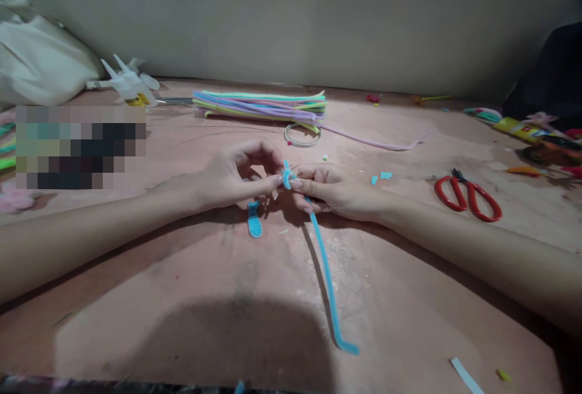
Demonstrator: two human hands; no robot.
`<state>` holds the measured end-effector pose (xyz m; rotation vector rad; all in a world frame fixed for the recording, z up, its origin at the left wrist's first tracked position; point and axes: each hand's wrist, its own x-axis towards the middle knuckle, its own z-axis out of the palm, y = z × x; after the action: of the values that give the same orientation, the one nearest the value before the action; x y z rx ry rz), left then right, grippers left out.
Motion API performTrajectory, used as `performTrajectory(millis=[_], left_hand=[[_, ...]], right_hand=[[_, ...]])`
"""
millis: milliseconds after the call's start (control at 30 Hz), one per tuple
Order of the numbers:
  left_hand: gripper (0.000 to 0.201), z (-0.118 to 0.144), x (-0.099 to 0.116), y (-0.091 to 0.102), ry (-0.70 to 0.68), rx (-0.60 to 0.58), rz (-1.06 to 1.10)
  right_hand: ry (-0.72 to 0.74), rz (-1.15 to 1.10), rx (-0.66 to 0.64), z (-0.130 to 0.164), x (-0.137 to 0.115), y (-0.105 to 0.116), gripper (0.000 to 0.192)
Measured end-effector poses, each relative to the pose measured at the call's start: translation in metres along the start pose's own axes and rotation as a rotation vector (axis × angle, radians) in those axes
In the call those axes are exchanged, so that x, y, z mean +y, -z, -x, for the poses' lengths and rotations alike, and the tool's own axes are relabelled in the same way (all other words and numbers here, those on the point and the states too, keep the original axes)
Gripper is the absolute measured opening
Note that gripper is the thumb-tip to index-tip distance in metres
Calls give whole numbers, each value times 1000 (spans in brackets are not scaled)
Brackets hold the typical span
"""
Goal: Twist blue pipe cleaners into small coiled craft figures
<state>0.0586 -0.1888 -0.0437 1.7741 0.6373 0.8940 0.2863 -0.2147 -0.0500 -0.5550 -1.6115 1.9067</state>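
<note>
Mid-worktop, the left hand (236,176) and right hand (334,191) both pinch closed on the small coiled end of a blue pipe cleaner (324,260) whose tail trails toward the near edge, and a slack pinch could probably let the coil spring loose

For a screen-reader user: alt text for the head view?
Left hand and right hand pinch a long blue fuzzy pipe cleaner between them over a pinkish table; a bundle of pastel pipe cleaners lies behind, red-handled scissors to the right.
</note>
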Motion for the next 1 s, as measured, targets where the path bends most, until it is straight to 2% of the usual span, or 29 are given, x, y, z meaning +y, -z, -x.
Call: performTrajectory(millis=[167, 300, 500, 600, 667, 800, 867, 1000], left_hand=[[37, 2, 6, -6, 75, -102, 62], [35, 4, 6, -8, 32, -142, 77], [28, 0, 1, -12, 24, -125, 188], [22, 0, 3, -15, 36, -133, 176], [17, 2, 3, -15, 5, -108, 88], [10, 5, 3, -7, -126, -72, -279], [9, 6, 6, -4, -145, -84, -419], [9, 6, 14, -5, -107, -151, -470]], right_hand=[[-10, 6, -73, 1, -1, 3, 27], [-6, 38, -126, 1, -1, 6, 30], [49, 28, -28, 0, 2, 1, 34], [49, 33, 26, 0, 3, -3, 34], [44, 22, 46, 0, 4, -5, 36], [9, -109, 54, 2, 6, -11, 41], [-45, -163, 81, 4, 4, -15, 42], [-103, -122, 139, 6, -2, -23, 43]])
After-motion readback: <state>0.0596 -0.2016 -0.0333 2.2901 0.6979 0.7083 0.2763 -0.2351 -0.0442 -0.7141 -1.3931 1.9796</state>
